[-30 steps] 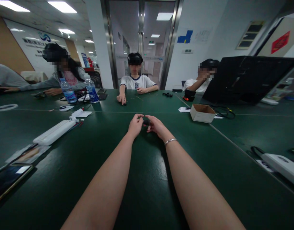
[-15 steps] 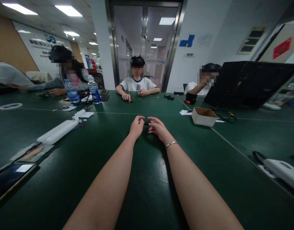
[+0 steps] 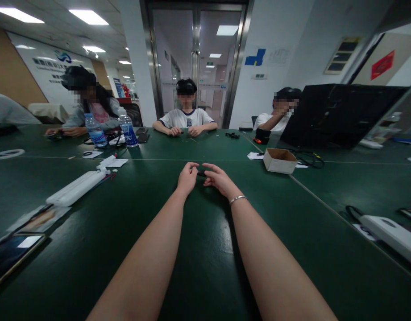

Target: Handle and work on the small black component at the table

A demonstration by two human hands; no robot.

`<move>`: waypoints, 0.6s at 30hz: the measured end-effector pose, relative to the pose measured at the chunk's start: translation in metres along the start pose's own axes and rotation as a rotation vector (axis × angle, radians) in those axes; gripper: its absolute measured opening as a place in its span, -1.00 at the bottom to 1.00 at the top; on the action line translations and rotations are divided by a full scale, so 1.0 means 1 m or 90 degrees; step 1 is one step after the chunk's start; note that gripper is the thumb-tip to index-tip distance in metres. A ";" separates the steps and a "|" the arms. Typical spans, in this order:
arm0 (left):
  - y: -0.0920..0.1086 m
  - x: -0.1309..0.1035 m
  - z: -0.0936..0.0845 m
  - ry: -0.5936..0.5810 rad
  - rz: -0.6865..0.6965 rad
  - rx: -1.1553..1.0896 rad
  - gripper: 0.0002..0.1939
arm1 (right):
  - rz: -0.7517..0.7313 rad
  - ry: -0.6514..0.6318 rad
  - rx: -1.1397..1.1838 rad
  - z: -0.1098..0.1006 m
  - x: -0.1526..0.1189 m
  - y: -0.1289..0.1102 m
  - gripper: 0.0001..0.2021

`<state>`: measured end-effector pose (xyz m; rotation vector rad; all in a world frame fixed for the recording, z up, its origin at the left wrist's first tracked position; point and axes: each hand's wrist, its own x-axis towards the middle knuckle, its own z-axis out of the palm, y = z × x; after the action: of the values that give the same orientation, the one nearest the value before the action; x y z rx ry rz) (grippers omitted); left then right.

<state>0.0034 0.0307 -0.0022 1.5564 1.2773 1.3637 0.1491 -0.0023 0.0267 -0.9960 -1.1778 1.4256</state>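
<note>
Both my hands meet over the green tabletop, straight ahead of me. Between them is a small dark, elongated object (image 3: 201, 173), too small for me to tell its kind. My left hand (image 3: 188, 178) is closed on its left end, fingers bent round it. From the other side my right hand (image 3: 217, 180) pinches at the right end, its index finger arched over the top and other fingers curled below. A silver bracelet (image 3: 238, 199) circles my right wrist.
A small open cardboard box (image 3: 279, 161) stands right of my hands, with a large black monitor (image 3: 342, 116) behind. On the left lie a long white device (image 3: 76, 189) and a phone (image 3: 16, 256). Two water bottles (image 3: 127, 128) stand farther back. Other people sit across the table.
My view has turned slightly right, so the surroundings sit farther left. My hands keep nearly the same pose on the dark object. The person opposite has brought their hands closer together.
</note>
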 end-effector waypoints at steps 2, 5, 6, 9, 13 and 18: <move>-0.001 0.000 0.000 0.005 0.004 0.000 -0.79 | 0.008 -0.026 0.013 0.000 0.000 -0.001 -0.57; -0.003 0.000 0.000 -0.003 0.020 0.010 -0.79 | 0.027 -0.014 0.013 0.001 0.000 -0.002 -0.67; -0.003 0.000 0.000 -0.006 0.024 0.015 -0.79 | 0.029 -0.007 0.006 0.001 0.000 -0.002 -0.71; -0.003 0.000 0.000 0.002 0.025 0.031 -0.79 | 0.015 -0.021 0.008 0.000 -0.001 -0.001 -0.65; -0.002 -0.001 0.001 0.007 0.022 0.036 -0.79 | 0.024 -0.016 0.034 0.001 0.002 0.000 -0.70; -0.002 0.000 0.001 0.004 0.014 0.033 -0.79 | 0.010 0.035 -0.093 0.004 0.006 0.003 -0.79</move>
<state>0.0036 0.0309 -0.0043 1.6062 1.3119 1.3603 0.1436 0.0028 0.0247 -1.1400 -1.2497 1.3301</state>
